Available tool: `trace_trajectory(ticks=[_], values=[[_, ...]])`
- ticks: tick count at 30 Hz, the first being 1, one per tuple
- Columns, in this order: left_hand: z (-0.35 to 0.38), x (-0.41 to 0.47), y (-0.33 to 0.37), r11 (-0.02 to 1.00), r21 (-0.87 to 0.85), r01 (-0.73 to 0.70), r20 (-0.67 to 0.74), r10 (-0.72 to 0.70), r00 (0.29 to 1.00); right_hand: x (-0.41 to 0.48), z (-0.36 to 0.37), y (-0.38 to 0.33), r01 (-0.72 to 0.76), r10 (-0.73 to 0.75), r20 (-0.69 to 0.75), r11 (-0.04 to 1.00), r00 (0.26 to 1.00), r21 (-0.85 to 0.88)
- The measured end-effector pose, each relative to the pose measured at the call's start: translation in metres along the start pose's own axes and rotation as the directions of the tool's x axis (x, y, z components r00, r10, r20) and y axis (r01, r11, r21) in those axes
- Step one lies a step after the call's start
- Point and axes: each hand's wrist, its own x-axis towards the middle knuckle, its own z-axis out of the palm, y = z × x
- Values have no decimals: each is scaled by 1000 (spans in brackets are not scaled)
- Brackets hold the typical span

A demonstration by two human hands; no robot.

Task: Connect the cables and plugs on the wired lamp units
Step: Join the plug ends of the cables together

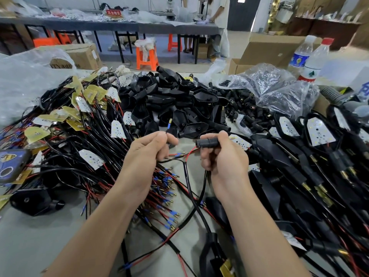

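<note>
Left hand point(147, 150) and right hand point(223, 156) held up over the near table point(30, 236), between the wire heap point(79, 136) at left and lamps point(299, 156) at right, probably to mate two ends clear of the tangle. Left fingers point(171, 139) curl and pinch a thin wire point(167, 130), its blue terminal point(170, 122) standing upright, tip pointing far. Right fingers point(222, 135) wrap a black plug point(206, 143), long axis left-right, open end facing left toward that wire.
</note>
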Motion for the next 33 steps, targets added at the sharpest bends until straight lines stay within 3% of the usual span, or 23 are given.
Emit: trace_trajectory(ticks=[3, 8, 18, 23, 33], values=[[2, 0, -2, 996, 90, -7, -8, 7, 1000, -2, 1, 2, 22, -21, 46, 1000, 999, -4], [1, 0, -5, 980, 184, -70, -145, 98, 985, -2, 1, 2, 42, -42, 80, 999, 996, 4], [0, -4, -5, 907, 415, -68, -99, 119, 988, -5, 1, 3, 87, -76, 160, 994, 984, -63], [4, -9, -1, 842, 527, -117, -138, 221, 965, -7, 1, 2, 110, -92, 168, 989, 981, -101], [7, -9, -6, 895, 436, -97, -117, 163, 980, -9, 4, 0, 212, -181, 160, 954, 970, -210]])
